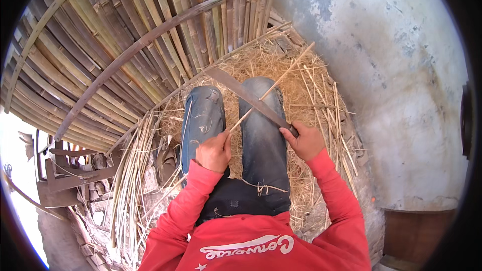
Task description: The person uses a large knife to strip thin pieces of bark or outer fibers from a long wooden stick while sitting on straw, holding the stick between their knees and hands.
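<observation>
My left hand (214,151) is closed round a thin bamboo strip (287,70) that slants up and to the right over my knees. In my right hand (305,142) is the dark handle of a long knife (236,88), fingers wrapped round it. Its broad blade points up and to the left, above my right knee. Strip and blade cross near the middle of the picture, apparently touching. Below my left fist, a pale length of strip runs down beside my left sleeve.
Bamboo shavings (301,165) cover the ground around my legs. Bundled thin strips (131,180) lie at left, more loose strips (335,120) at right. A bamboo slat panel (165,25) stands ahead on the left; a weathered wall (396,85) rises on the right.
</observation>
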Demonstrator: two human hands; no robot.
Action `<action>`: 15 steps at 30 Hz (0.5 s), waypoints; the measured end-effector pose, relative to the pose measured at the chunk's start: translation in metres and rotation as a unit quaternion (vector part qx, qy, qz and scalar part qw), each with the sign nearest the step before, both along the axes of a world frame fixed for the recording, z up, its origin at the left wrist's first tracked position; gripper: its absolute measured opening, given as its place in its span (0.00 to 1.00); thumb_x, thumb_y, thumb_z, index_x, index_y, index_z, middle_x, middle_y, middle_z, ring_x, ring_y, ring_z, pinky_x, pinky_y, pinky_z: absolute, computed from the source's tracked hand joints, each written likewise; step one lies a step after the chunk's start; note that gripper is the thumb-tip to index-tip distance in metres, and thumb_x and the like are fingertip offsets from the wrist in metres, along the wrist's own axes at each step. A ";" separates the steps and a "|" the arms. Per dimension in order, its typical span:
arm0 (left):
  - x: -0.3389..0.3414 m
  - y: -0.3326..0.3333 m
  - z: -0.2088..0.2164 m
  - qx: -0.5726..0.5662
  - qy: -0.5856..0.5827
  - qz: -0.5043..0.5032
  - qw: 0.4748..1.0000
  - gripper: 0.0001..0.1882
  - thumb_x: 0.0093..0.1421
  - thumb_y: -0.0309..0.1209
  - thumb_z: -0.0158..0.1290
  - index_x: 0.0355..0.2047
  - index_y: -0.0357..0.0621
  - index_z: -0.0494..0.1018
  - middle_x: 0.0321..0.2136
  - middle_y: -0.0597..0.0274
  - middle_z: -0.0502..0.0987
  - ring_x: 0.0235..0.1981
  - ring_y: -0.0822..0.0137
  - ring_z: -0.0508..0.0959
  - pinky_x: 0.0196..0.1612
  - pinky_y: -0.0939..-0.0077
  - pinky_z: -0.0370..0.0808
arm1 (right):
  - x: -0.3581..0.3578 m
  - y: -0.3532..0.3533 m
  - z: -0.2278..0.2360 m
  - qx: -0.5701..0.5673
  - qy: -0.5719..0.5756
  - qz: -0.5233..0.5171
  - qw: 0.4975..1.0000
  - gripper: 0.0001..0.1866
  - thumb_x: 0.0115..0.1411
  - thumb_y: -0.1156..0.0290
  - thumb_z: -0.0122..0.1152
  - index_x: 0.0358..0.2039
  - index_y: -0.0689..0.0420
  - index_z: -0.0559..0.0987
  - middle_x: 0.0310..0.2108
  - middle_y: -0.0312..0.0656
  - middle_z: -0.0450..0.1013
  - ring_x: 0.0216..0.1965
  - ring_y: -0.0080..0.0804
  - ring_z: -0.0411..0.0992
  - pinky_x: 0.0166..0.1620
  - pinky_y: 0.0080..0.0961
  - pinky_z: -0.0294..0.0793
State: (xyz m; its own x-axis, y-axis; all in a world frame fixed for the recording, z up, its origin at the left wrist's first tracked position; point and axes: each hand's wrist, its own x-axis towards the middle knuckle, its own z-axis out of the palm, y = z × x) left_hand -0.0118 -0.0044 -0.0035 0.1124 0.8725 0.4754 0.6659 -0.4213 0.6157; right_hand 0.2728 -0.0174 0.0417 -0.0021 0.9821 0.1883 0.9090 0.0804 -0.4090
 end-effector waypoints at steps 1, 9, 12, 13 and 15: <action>-0.002 0.001 0.002 0.001 0.000 0.001 1.000 0.07 0.61 0.26 0.64 0.39 0.39 0.83 0.29 0.45 0.83 0.29 0.45 0.84 0.32 0.59 0.79 | -0.003 -0.006 -0.003 -0.012 -0.039 -0.013 0.999 0.25 0.65 0.41 0.64 0.30 0.52 0.77 0.16 0.45 0.75 0.21 0.51 0.78 0.24 0.45 0.75; -0.018 -0.003 -0.001 -0.001 0.031 0.002 1.000 0.06 0.60 0.24 0.64 0.38 0.40 0.82 0.31 0.48 0.84 0.29 0.46 0.84 0.31 0.59 0.79 | -0.021 -0.016 -0.002 0.002 -0.074 0.060 0.995 0.25 0.65 0.41 0.63 0.32 0.53 0.78 0.20 0.48 0.77 0.23 0.51 0.79 0.26 0.45 0.77; -0.026 -0.012 0.008 -0.009 0.058 0.004 0.998 0.06 0.60 0.24 0.64 0.38 0.40 0.82 0.30 0.48 0.83 0.28 0.46 0.84 0.30 0.59 0.78 | 0.019 0.007 -0.010 0.005 -0.016 -0.097 0.995 0.26 0.65 0.39 0.63 0.35 0.53 0.81 0.21 0.48 0.78 0.23 0.51 0.80 0.27 0.44 0.77; -0.024 -0.011 0.009 -0.007 0.055 0.004 0.998 0.06 0.60 0.24 0.64 0.38 0.40 0.82 0.30 0.48 0.83 0.28 0.46 0.84 0.30 0.59 0.78 | 0.027 0.009 -0.007 -0.002 0.033 -0.108 0.994 0.28 0.64 0.37 0.62 0.36 0.53 0.81 0.21 0.48 0.78 0.23 0.51 0.79 0.27 0.44 0.77; -0.023 -0.010 0.009 0.000 0.045 0.002 0.999 0.06 0.60 0.24 0.64 0.38 0.40 0.82 0.29 0.47 0.83 0.26 0.48 0.83 0.29 0.62 0.78 | 0.021 0.006 -0.002 -0.008 0.084 -0.118 0.989 0.29 0.63 0.36 0.62 0.37 0.53 0.82 0.21 0.47 0.78 0.23 0.51 0.79 0.26 0.44 0.77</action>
